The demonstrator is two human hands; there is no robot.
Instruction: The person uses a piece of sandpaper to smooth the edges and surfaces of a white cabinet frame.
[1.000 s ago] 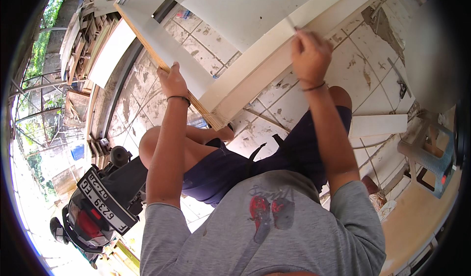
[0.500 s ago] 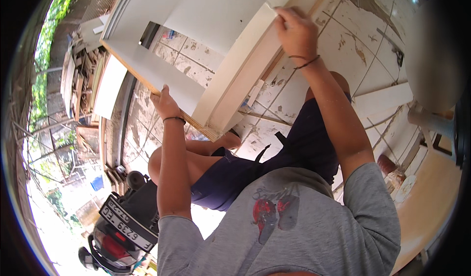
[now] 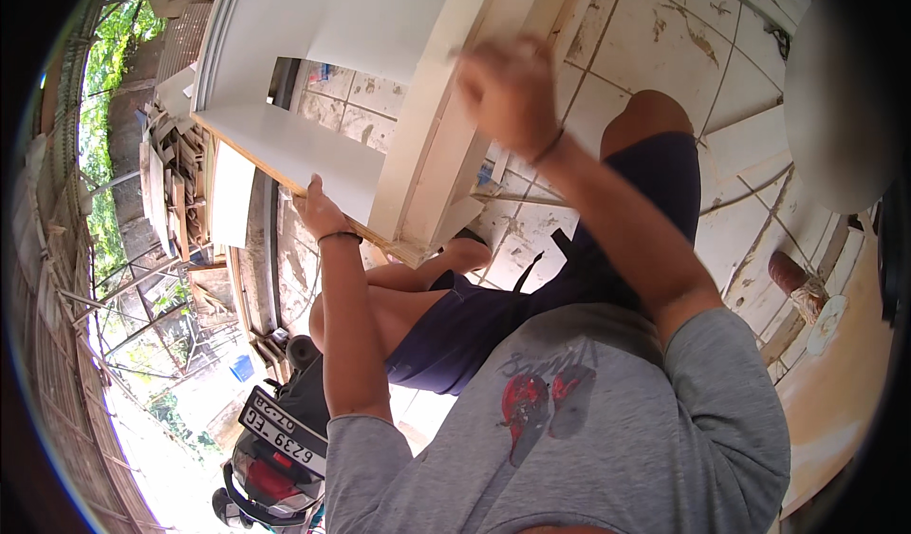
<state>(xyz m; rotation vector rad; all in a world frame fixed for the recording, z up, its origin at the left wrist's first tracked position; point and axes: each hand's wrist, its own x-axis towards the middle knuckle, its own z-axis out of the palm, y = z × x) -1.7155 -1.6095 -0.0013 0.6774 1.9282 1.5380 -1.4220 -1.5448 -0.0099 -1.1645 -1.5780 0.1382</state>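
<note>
A white wooden cabinet frame [image 3: 424, 168] with a raw wood edge stands tilted before me. My left hand [image 3: 321, 211] is closed round the lower edge of its side panel [image 3: 327, 151], thumb on the white face. Above the long pale rail on the cabinet's right, my right hand [image 3: 508, 97] is blurred by motion, its fingers curled together. Whatever those fingers may hold is too smeared to make out. Through a rectangular opening in the cabinet, the tiled floor shows.
Stained white floor tiles [image 3: 655, 36] spread around my legs. A motor scooter [image 3: 275, 458] stands at lower left. Scrap wood [image 3: 171, 187] is piled at the far left. A blurred grey rounded shape [image 3: 840, 102] fills the right side, above a tan curved surface [image 3: 835, 392].
My right hand has moved left and nearer to me along the rail. The left hand keeps its hold on the panel edge. The whole view has shifted slightly.
</note>
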